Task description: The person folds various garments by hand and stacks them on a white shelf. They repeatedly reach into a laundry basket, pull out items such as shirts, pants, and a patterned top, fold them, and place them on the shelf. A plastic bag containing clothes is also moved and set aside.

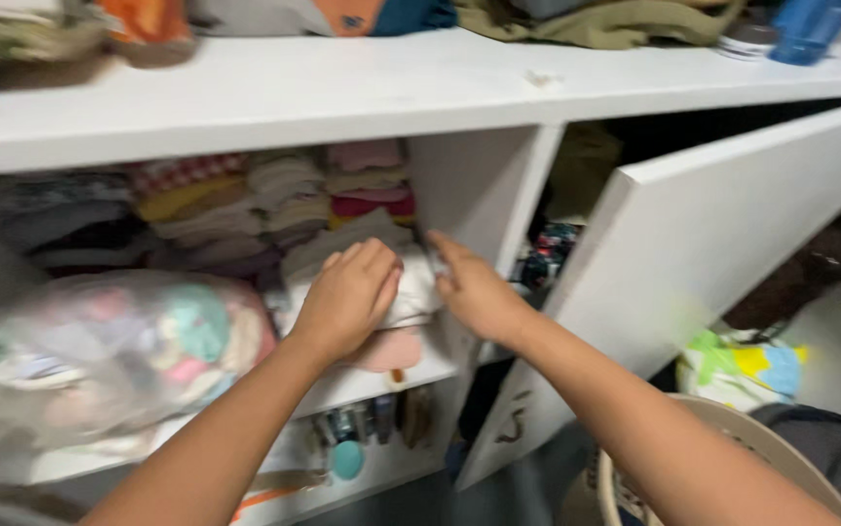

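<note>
1. Inside the white wooden cupboard (479, 185), both hands press a folded cream cloth (418, 292): left hand (347, 297) flat with fingers curled over it, right hand (474, 287) open at its edge.
2. One clear plastic bag of clothes (109, 356) crowds the left; one open white door (732, 253) stands right.

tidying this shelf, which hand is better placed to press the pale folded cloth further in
Left, probably. The left hand already lies flat on the pale folded cloth, while the right hand only touches its right edge beside the cabinet divider.
</note>
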